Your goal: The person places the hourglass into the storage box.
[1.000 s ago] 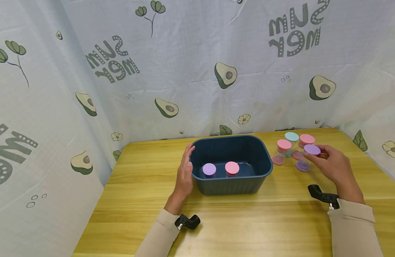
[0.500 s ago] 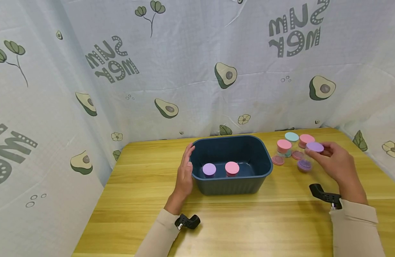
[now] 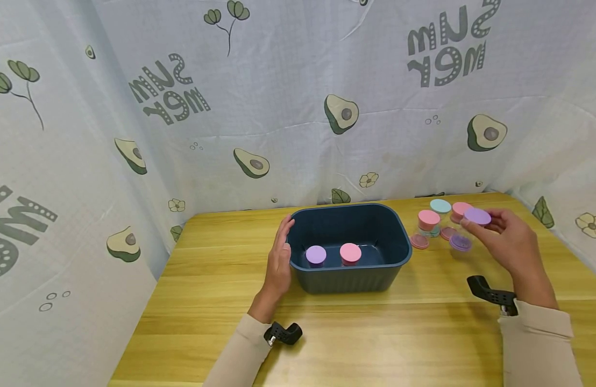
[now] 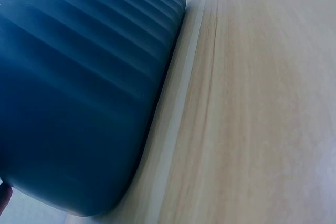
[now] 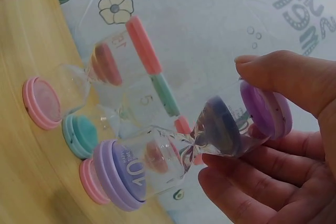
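My right hand (image 3: 513,242) pinches the upper part of a purple sand timer (image 3: 476,217) between thumb and fingers, at the table's right side. In the right wrist view, a white 10 shows on this timer's lower purple end (image 5: 119,176), and dark sand sits in the bulb nearer my fingers. My left hand (image 3: 278,263) rests with straight fingers against the left wall of a dark blue bin (image 3: 346,280). Inside the bin stand a second purple-capped timer (image 3: 316,255) and a pink-capped one (image 3: 350,253); their lower parts are hidden by the front wall.
Right of the bin stand a pink sand timer (image 3: 428,219), a teal one (image 3: 440,205) behind it, and another pink one (image 3: 460,209) close to the held timer. A patterned white curtain (image 3: 298,107) hangs behind the wooden table (image 3: 206,279).
My right hand has raised the purple sand timer slightly, moving a little back and right; its lower end has come up off the table. The left hand and bin have stayed in place.
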Available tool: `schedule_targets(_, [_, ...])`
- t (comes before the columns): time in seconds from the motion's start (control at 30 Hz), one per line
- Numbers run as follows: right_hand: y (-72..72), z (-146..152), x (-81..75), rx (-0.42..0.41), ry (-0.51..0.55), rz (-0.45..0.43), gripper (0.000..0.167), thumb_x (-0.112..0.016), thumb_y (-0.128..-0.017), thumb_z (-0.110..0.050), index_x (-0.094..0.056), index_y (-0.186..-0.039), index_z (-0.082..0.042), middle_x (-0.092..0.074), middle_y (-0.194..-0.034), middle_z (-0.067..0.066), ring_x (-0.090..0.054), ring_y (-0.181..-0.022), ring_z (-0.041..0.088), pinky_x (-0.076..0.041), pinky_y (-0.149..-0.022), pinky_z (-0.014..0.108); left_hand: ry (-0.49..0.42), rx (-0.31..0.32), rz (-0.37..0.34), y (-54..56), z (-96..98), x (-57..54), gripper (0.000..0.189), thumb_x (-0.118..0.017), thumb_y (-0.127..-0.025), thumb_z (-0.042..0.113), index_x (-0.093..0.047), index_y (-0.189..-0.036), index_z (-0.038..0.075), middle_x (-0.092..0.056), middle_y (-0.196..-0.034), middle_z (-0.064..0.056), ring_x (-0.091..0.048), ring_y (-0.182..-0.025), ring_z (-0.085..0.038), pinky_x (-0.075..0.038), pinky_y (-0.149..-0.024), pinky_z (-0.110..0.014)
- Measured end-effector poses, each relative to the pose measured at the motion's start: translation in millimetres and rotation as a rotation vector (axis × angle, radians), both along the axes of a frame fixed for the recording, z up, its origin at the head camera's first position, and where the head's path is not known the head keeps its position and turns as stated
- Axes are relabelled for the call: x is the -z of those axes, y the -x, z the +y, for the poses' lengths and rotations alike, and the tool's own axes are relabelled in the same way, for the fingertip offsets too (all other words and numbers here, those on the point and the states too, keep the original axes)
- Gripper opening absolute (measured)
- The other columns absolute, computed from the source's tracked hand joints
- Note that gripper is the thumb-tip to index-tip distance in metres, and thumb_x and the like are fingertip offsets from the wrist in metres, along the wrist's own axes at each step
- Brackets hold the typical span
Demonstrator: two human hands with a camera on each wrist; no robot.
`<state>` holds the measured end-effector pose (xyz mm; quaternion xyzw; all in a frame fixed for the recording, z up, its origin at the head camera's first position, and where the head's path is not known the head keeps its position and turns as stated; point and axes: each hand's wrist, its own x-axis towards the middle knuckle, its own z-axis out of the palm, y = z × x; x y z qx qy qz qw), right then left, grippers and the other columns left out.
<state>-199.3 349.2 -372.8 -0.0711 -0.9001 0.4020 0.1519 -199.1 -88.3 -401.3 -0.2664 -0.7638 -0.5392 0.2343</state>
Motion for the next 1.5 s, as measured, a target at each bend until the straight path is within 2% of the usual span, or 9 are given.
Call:
schedule_targets(0.1, [-0.8, -3, -3.6, -0.003, 0.001, 0.023, 0.066, -0.069, -0.087, -0.04, -0.048, -0.129, 0.006, -0.054, -0.106, -0.003, -0.042, -0.078, -0.02, -0.041, -0.059, 0.004, 0.0, -0.001, -0.002, -0.2, 0.1, -0.5, 0.052, -0.027, -0.089, -0.006, -0.035, -0.139, -0.015, -0.028, -0.151, -0.029, -0.025, -0.14, -0.044, -0.024, -0.11, -0.059])
schedule_targets(0.33, [-3.8, -11, -13.2, -0.016, 0.023, 0.058, 0.065, -0.07, -0.086, -0.038, -0.048, -0.13, 0.004, -0.047, -0.094, -0.025, -0.045, -0.077, -0.022, -0.043, -0.059, 0.004, -0.001, -0.004, 0.037, 26.9, -5.2, 38.4, 0.052, -0.024, -0.098, 0.017, -0.035, -0.148, 0.006, -0.025, -0.158, -0.006, -0.022, -0.145, -0.024, -0.022, -0.113, -0.053])
schedule_targets(0.4, [-4.0, -14, -15.0, -0.017, 0.024, 0.057, 0.066, -0.07, -0.086, -0.039, -0.048, -0.131, 0.004, -0.05, -0.097, -0.021, -0.045, -0.078, -0.021, -0.043, -0.059, 0.004, 0.0, -0.007, 0.04, 27.4, -5.4, 38.6, 0.052, -0.024, -0.098, 0.016, -0.035, -0.148, 0.006, -0.025, -0.158, -0.006, -0.021, -0.145, -0.025, -0.022, -0.113, -0.053])
schedule_targets(0.57, [-4.1, -23, -17.4, -0.013, -0.004, 0.05, 0.068, -0.07, -0.085, -0.041, -0.049, -0.132, 0.004, -0.055, -0.114, 0.008, -0.043, -0.08, -0.02, -0.041, -0.059, 0.003, 0.002, -0.012, 0.038, 28.1, -5.7, 39.9, 0.052, -0.024, -0.098, 0.016, -0.035, -0.148, 0.006, -0.025, -0.158, -0.007, -0.022, -0.145, -0.024, -0.022, -0.113, -0.053])
schedule_targets(0.67, [-4.5, -26, -18.3, -0.01, -0.018, 0.049, 0.067, -0.069, -0.086, -0.042, -0.049, -0.132, 0.003, -0.054, -0.118, 0.013, -0.04, -0.081, -0.02, -0.039, -0.06, 0.002, 0.012, -0.025, 0.028, 27.4, -5.4, 39.7, 0.052, -0.024, -0.097, 0.013, -0.035, -0.147, 0.004, -0.026, -0.157, -0.009, -0.023, -0.145, -0.024, -0.024, -0.113, -0.052])
schedule_targets(0.8, [-4.8, -29, -20.3, -0.008, -0.017, 0.06, 0.065, -0.068, -0.086, -0.042, -0.05, -0.131, 0.002, -0.055, -0.115, 0.008, -0.04, -0.082, -0.019, -0.039, -0.06, 0.002, 0.014, -0.03, 0.015, 26.9, -4.7, 38.3, 0.052, -0.025, -0.094, 0.005, -0.035, -0.145, -0.002, -0.027, -0.156, -0.016, -0.024, -0.144, -0.029, -0.024, -0.112, -0.055])
schedule_targets(0.97, [-5.4, -34, -23.7, -0.015, 0.021, 0.081, 0.064, -0.069, -0.087, -0.039, -0.05, -0.132, 0.002, -0.054, -0.109, -0.009, -0.042, -0.084, -0.017, -0.039, -0.063, 0.001, 0.003, -0.019, 0.014, 26.8, -4.2, 36.3, 0.053, -0.025, -0.092, -0.001, -0.035, -0.144, -0.006, -0.026, -0.155, -0.019, -0.024, -0.143, -0.035, -0.024, -0.11, -0.058])
schedule_targets(1.17, [-6.3, -41, -29.6, -0.045, 0.09, 0.116, 0.063, -0.069, -0.088, -0.033, -0.048, -0.135, 0.003, -0.049, -0.103, -0.023, -0.046, -0.087, -0.017, -0.04, -0.068, 0.0, 0.016, -0.032, 0.021, 28.0, -5.9, 37.0, 0.052, -0.024, -0.097, 0.013, -0.035, -0.147, 0.005, -0.026, -0.157, -0.008, -0.023, -0.144, -0.025, -0.025, -0.112, -0.052])
schedule_targets(1.5, [-9.7, -54, -39.9, -0.07, 0.195, 0.161, 0.058, -0.073, -0.085, -0.025, -0.05, -0.135, -0.004, -0.056, -0.1, -0.027, -0.056, -0.088, -0.015, -0.044, -0.071, 0.002, 0.001, -0.008, 0.013, 31.6, -7.8, 37.1, 0.052, -0.023, -0.1, 0.026, -0.035, -0.148, 0.008, -0.026, -0.156, -0.015, -0.023, -0.145, -0.023, -0.027, -0.11, -0.056])
